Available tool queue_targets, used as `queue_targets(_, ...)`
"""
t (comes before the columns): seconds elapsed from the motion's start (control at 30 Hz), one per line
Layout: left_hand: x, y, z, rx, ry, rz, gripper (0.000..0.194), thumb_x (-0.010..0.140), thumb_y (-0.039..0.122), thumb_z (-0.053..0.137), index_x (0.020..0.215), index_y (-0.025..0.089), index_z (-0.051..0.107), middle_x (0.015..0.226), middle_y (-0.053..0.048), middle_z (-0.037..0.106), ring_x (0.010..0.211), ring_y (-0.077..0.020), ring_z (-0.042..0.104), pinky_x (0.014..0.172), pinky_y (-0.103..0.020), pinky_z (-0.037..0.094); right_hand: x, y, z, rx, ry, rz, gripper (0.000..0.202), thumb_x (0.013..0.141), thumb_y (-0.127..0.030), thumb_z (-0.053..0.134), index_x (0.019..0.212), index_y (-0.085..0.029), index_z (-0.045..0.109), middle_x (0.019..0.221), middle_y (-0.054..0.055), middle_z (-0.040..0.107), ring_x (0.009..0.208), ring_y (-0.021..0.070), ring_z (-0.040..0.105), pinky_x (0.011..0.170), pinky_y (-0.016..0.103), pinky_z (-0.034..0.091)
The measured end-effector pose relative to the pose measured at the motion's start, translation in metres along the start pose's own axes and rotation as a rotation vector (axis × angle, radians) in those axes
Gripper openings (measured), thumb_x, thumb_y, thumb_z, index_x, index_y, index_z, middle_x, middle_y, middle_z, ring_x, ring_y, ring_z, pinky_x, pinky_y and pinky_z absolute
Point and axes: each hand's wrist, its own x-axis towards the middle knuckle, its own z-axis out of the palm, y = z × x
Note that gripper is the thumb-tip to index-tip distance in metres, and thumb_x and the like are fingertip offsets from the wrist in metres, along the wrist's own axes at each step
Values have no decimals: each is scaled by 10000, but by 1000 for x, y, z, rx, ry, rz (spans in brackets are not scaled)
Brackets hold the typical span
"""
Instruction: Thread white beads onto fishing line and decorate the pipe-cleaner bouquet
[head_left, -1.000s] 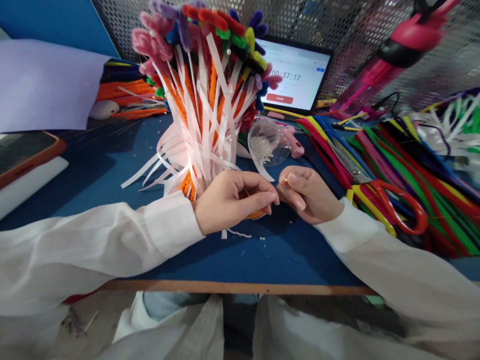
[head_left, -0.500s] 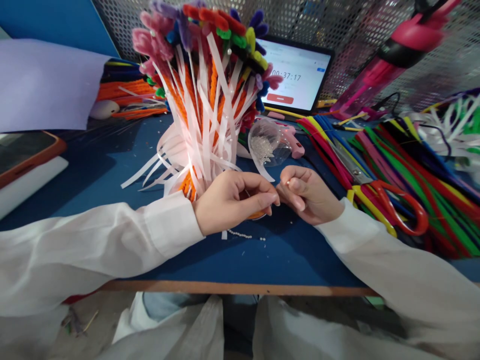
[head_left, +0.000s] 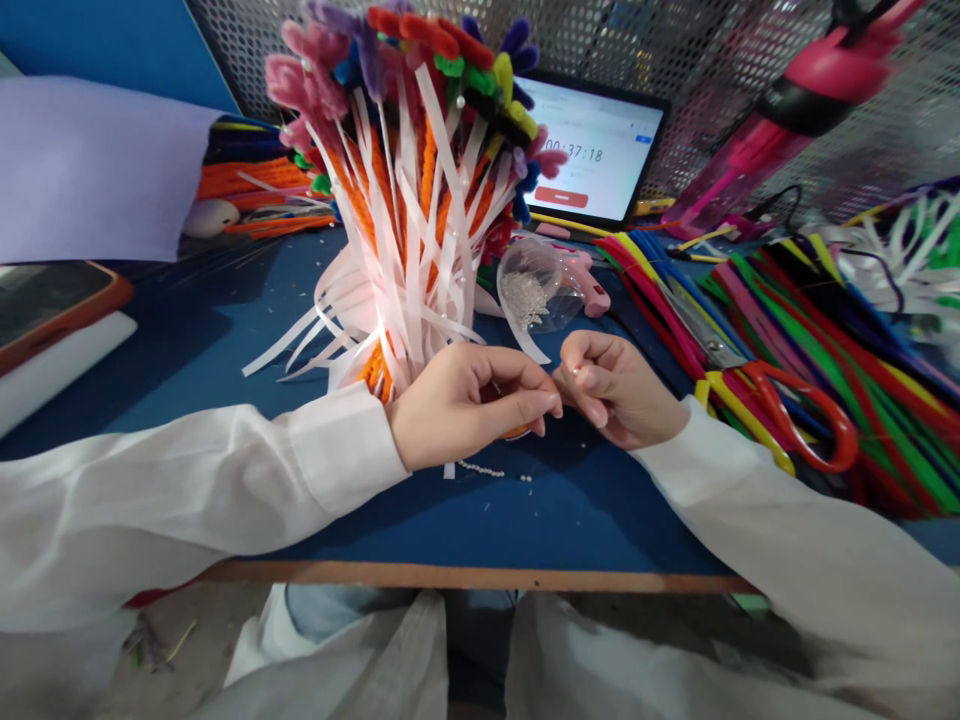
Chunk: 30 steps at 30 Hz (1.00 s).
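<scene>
My left hand [head_left: 480, 400] is closed, thumb and fingertips pinched together; whatever it grips is too small to make out. Its fingertips meet those of my right hand [head_left: 619, 388], which is closed on a tiny pale bead [head_left: 576, 371] between thumb and forefinger. Behind my left hand stands a bouquet of fuzzy flowers [head_left: 420, 200] with white ribbons and orange stems. A short string of small pearls [head_left: 481, 468] lies on the blue table [head_left: 480, 530] below my hands. A clear cup of small beads [head_left: 529, 290] is beyond my fingertips.
Orange-handled scissors [head_left: 806, 415] rest on bundled pipe cleaners [head_left: 840, 350] at the right. A pink glue gun [head_left: 589, 285] is beside the cup, and a tablet [head_left: 592, 150] with a timer stands behind. A pink bottle [head_left: 787, 120] leans back right; a phone [head_left: 56, 305] is at left.
</scene>
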Motion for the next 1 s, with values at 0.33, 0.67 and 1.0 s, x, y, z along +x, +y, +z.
queue_targets(0.33,-1,0,-1,17,-2,-15,187,876,279,642,832,101,677,704,-42,641,572,-78,524,527,-202,423,2,0,-3,-27,-24,-6,364,670,-399,868,687,-189,571,408,-102,523,321,43,411,378,198,246)
queue_targets(0.67,-1,4,-2,60,-8,-12,179,871,260,637,804,99,678,692,-40,650,565,-77,520,531,-204,406,2,0,-4,-26,-33,-5,358,657,-374,883,682,-183,581,435,-93,537,320,38,423,362,191,224)
queue_targets(1.0,-2,3,-2,70,-16,-15,185,869,269,636,805,103,686,691,-42,657,550,-77,510,521,-205,406,3,-1,-4,-35,-24,1,382,639,-388,893,676,-180,574,444,-92,534,311,34,409,345,192,183)
